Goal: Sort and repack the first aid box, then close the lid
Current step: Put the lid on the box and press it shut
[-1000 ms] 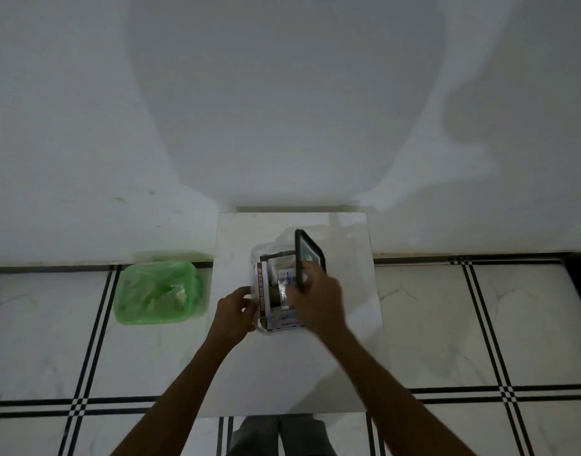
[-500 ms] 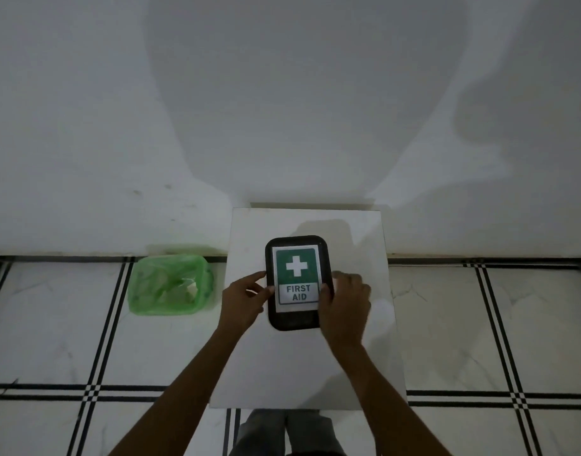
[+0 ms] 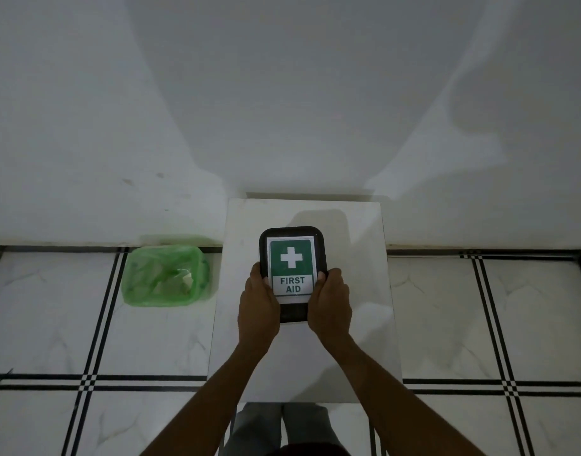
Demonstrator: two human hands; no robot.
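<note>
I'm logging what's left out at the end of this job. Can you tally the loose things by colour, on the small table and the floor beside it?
Black: 1, the black rectangular plastic first aid box with its green-cross label, lid on, on the white square table.
Green: 1, the green plastic-bag-lined bin on the floor.
Total: 2

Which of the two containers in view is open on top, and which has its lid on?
The green bag-lined bin on the floor is open. The black first aid box on the white table, between both hands, has its lid on.
</note>
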